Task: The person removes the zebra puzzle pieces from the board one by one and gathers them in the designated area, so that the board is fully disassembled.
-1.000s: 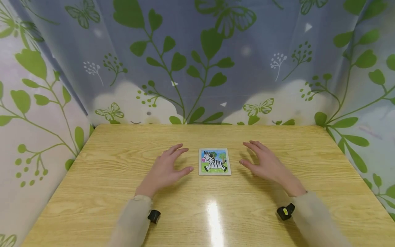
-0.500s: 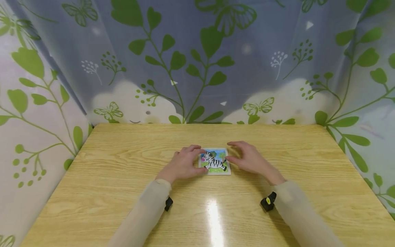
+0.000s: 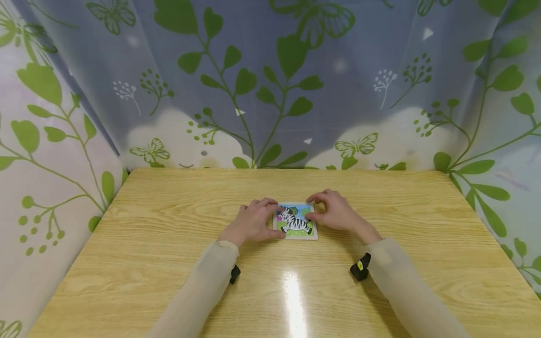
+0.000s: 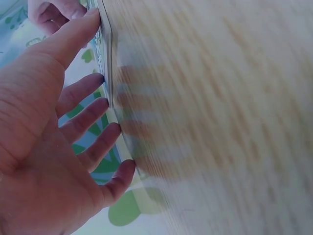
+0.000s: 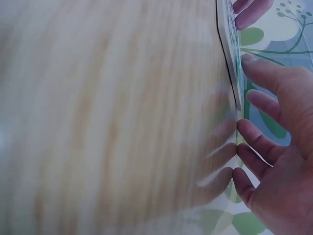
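A small square zebra picture board (image 3: 296,226) with a pale border lies flat on the wooden table. My left hand (image 3: 253,222) rests on its left side, thumb at the near left corner and index fingertip near the zebra's head. In the left wrist view the left hand's other fingertips (image 4: 128,166) touch the tabletop. On the right side, my right hand (image 3: 336,211) has its thumb over the picture and its index finger by the far right corner. The right wrist view shows the right thumb (image 5: 264,71) on the board's face and the other fingers spread, tips on the table.
The wood-grain table (image 3: 160,263) extends around the board on all sides. A leaf-patterned curtain (image 3: 270,94) rises at its back edge and along both sides. A black wrist device (image 3: 360,267) sits by the right sleeve.
Both hands have moved inward from either side of the board onto its left and right edges. In the last half second the right hand has shifted slightly left. The board has stayed in place.
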`<action>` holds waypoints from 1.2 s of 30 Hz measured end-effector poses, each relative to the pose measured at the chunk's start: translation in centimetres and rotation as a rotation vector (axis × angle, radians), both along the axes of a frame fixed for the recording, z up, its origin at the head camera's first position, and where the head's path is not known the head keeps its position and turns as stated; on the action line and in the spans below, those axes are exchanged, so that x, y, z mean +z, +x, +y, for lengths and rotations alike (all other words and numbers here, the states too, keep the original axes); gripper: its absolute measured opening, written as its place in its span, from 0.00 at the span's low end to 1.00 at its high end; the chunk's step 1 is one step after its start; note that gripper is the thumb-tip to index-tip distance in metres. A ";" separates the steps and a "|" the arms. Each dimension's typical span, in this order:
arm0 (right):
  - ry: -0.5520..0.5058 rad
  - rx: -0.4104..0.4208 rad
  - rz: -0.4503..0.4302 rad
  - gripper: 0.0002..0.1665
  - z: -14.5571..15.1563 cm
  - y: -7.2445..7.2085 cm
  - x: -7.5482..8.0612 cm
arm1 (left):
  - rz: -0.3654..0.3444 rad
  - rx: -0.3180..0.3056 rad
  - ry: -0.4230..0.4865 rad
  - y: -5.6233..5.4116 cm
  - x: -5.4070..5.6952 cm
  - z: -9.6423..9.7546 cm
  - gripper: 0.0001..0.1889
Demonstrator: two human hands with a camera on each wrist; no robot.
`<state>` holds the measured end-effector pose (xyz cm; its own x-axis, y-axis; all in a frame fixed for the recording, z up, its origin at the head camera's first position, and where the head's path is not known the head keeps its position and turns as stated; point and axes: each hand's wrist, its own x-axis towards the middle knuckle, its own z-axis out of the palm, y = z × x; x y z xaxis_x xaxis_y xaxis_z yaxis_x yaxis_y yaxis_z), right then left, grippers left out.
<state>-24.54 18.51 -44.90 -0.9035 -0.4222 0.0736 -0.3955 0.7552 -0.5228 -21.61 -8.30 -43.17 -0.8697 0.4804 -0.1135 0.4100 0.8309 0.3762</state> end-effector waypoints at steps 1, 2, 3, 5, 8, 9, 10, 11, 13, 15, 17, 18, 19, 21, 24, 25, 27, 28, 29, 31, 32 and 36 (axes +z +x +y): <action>0.004 -0.003 -0.006 0.25 0.0 0.0 -0.1 | -0.002 0.001 0.002 0.0 0.0 0.0 0.36; 0.007 -0.006 -0.012 0.25 -0.1 0.0 -0.1 | -0.004 0.003 0.003 0.0 0.0 0.0 0.36; 0.010 -0.010 -0.019 0.25 -0.2 -0.1 -0.1 | -0.004 0.004 0.004 0.0 -0.1 0.0 0.36; 0.015 -0.014 -0.030 0.24 -0.4 -0.1 -0.1 | -0.003 0.006 0.007 0.0 -0.1 -0.1 0.36; 0.021 -0.017 -0.043 0.23 -0.6 -0.1 0.1 | -0.002 0.008 0.008 -0.1 -0.2 -0.2 0.36; 0.021 -0.018 -0.046 0.23 -0.7 -0.1 0.1 | -0.002 0.007 0.009 -0.1 -0.2 -0.2 0.36; 0.023 -0.019 -0.049 0.22 -0.8 -0.1 0.2 | -0.002 0.007 0.011 -0.1 -0.2 -0.2 0.36; 0.022 -0.021 -0.053 0.22 -0.8 -0.1 0.2 | -0.004 0.006 0.011 -0.1 -0.2 -0.2 0.36; 0.017 -0.025 -0.058 0.22 -0.9 -0.1 0.3 | -0.004 0.005 0.012 -0.1 -0.2 -0.2 0.36; 0.014 -0.026 -0.065 0.21 -1.0 -0.1 0.3 | -0.004 0.004 0.013 -0.1 -0.2 -0.3 0.36; 0.013 -0.030 -0.069 0.21 -1.1 -0.2 0.3 | -0.004 0.003 0.011 -0.1 -0.2 -0.3 0.36; 0.016 -0.032 -0.071 0.20 -1.2 -0.3 0.2 | -0.002 0.002 0.011 -0.1 -0.3 -0.3 0.36; 0.021 -0.033 -0.069 0.19 -1.2 -0.4 0.2 | -0.001 0.001 0.012 -0.1 -0.3 -0.3 0.36; 0.025 -0.035 -0.078 0.18 -1.3 -0.5 0.2 | -0.002 0.001 0.009 -0.2 -0.3 -0.3 0.36; 0.036 -0.033 -0.090 0.16 -1.5 -0.9 0.3 | -0.002 0.002 0.004 -0.2 -0.3 -0.3 0.36; 0.038 -0.030 -0.097 0.15 -1.5 -1.0 0.4 | -0.003 0.004 0.004 -0.2 -0.3 -0.3 0.36; 0.048 -0.028 -0.112 0.14 -1.6 -1.3 0.5 | -0.006 0.005 0.002 -0.2 -0.2 -0.3 0.36; 0.054 -0.025 -0.116 0.14 -1.7 -1.4 0.6 | -0.008 0.004 0.002 -0.2 -0.2 -0.3 0.36; 0.059 -0.021 -0.120 0.14 -1.7 -1.5 0.6 | -0.009 0.004 0.003 -0.2 -0.2 -0.3 0.36; 0.068 -0.015 -0.116 0.13 -1.7 -1.6 0.7 | -0.011 0.002 0.007 -0.2 -0.2 -0.3 0.36; 0.072 -0.012 -0.112 0.13 -1.6 -1.6 0.8 | -0.012 0.001 0.007 -0.2 -0.2 -0.3 0.36; 0.071 0.020 -0.072 0.11 -1.6 -1.6 0.9 | -0.014 0.001 0.011 -0.2 -0.1 -0.3 0.36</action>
<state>-26.12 16.94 -43.99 -0.8966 -0.4424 -0.0218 -0.3746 0.7836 -0.4956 -21.78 -8.55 -43.32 -0.8685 0.4809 -0.1205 0.4036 0.8270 0.3914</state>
